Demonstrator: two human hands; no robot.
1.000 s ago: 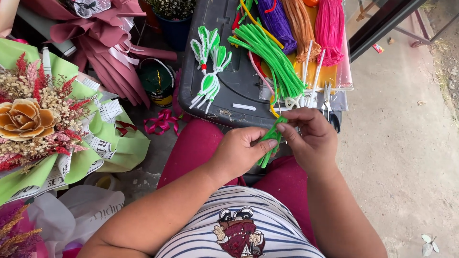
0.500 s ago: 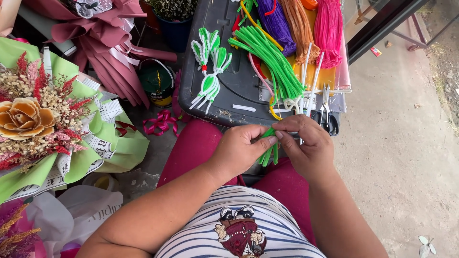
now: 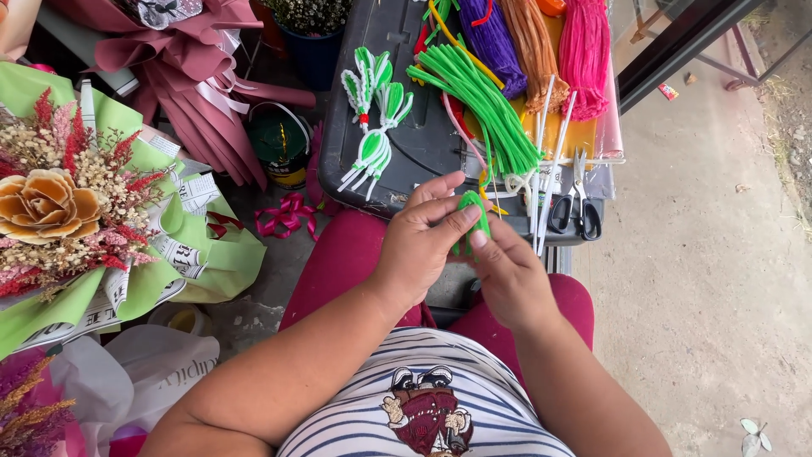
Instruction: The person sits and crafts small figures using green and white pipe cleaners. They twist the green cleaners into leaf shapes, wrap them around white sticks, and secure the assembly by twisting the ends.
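Both my hands meet over my lap, in front of a dark tray. My left hand [image 3: 423, 241] pinches the top of a folded green pipe cleaner piece [image 3: 472, 216] between thumb and fingers. From below, my right hand [image 3: 507, 275] grips the same green piece. Its lower ends poke out between the two hands. On the dark tray [image 3: 423, 152] lie finished green and white leaf shapes [image 3: 372, 118] and a bundle of green pipe cleaners [image 3: 486, 97].
Purple, orange and pink pipe cleaner bundles [image 3: 550, 42] lie at the tray's far end, black-handled scissors [image 3: 575, 207] at its right edge. A flower bouquet in green paper [image 3: 76, 211] stands at left, a maroon wrapped bouquet [image 3: 178, 76] behind it, a green tin [image 3: 279, 144] between.
My hands have shifted slightly left and lifted, and the green piece now stands more upright between my fingers.
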